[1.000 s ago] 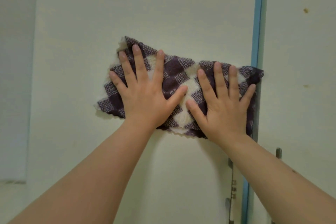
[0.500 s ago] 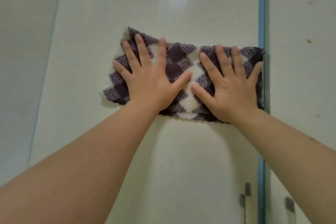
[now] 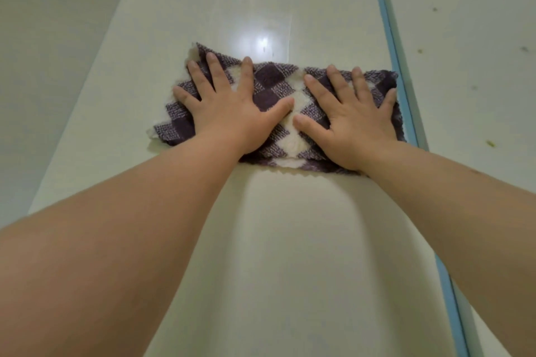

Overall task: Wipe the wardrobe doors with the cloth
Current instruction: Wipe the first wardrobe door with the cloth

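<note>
At the far left a pale wall [image 3: 43, 66] runs beside the door [image 3: 261, 240], a glossy cream panel that fills the middle of the view. The bare left forearm [image 3: 116, 240] reaches up from the near left corner. The left hand [image 3: 229, 113] lies flat on the left half of the cloth [image 3: 272, 78], fingers straight and spread apart, thumb pointing right, palm pressing the fabric to the door; nothing is gripped. The cloth is a purple and white checked towel, spread wide against the door above mid-height; its left edge sticks out past the left hand's little finger and its right edge reaches the door's right side. Just above the cloth a patch of glare [image 3: 264, 43] shines on the door. The right hand [image 3: 351, 122] lies flat on the cloth's right half in the same way, fingers straight and splayed, thumb pointing left, its tip close to the left thumb but apart from it. The right forearm [image 3: 464, 211] comes in from the near right. A blue strip [image 3: 388, 26] runs along the door's right edge, touching the cloth's right end. Right of the strip stands the right door [image 3: 464, 110], dotted with small dark specks [image 3: 420, 51]
</note>
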A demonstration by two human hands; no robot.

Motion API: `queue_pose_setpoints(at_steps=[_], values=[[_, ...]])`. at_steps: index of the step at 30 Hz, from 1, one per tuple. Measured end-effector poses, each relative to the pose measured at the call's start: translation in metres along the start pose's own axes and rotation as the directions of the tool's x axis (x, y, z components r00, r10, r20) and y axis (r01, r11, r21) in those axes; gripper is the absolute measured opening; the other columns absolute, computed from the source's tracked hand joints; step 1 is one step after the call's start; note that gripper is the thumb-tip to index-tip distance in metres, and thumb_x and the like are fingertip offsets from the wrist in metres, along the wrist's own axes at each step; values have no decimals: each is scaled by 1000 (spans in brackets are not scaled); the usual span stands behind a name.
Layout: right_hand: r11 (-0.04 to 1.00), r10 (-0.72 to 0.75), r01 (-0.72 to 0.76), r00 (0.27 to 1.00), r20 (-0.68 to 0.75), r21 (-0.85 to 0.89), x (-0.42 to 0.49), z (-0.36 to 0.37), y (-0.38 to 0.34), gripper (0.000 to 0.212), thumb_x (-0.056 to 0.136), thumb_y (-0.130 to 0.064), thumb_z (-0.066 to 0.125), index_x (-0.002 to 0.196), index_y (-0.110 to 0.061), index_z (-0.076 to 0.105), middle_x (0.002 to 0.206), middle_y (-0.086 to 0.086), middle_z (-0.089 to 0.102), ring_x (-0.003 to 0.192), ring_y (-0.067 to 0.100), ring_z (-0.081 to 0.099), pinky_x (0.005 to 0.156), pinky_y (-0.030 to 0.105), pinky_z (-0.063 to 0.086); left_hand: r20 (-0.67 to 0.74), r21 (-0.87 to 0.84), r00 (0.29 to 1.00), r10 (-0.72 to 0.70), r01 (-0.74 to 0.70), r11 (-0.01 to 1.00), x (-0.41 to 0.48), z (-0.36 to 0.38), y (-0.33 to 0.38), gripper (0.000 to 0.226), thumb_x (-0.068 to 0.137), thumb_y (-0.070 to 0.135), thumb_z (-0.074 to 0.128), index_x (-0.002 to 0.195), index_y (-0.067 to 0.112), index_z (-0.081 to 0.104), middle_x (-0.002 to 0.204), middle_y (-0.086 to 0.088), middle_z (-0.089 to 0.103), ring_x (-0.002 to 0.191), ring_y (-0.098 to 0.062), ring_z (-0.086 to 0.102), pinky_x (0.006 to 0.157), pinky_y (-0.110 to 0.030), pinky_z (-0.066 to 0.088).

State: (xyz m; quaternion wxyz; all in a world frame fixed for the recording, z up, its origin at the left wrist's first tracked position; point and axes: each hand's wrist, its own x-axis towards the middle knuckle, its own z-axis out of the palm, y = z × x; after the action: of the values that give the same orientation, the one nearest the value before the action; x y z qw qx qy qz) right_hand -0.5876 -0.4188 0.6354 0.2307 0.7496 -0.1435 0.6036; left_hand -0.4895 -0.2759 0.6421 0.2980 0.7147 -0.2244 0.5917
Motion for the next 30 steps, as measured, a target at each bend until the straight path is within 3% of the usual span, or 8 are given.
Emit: queue_pose_setpoints(at_steps=[13,30], values=[[999,26,-24,999,-44,35,47,-5,0,69,83,-75,16,144,-48,2,157,-10,-4,143,20,-10,107,65,-6,-55,38,998,13,-11,999,53,-4,1,95,68,88,14,147,37,-1,156,-14,-10,140,-39,-14,108,-63,-5],[998,50,-48,997,-60,37,26,-1,-10,68,84,-73,13,145,-45,1,158,-7,-3,144,22,-8,108,64,-6,-48,24,999,15,-14,1000,34,-6,-5,94,68,88,15,147,38,0,156,-10,-10,141,-37,-15,109,-61,-7]])
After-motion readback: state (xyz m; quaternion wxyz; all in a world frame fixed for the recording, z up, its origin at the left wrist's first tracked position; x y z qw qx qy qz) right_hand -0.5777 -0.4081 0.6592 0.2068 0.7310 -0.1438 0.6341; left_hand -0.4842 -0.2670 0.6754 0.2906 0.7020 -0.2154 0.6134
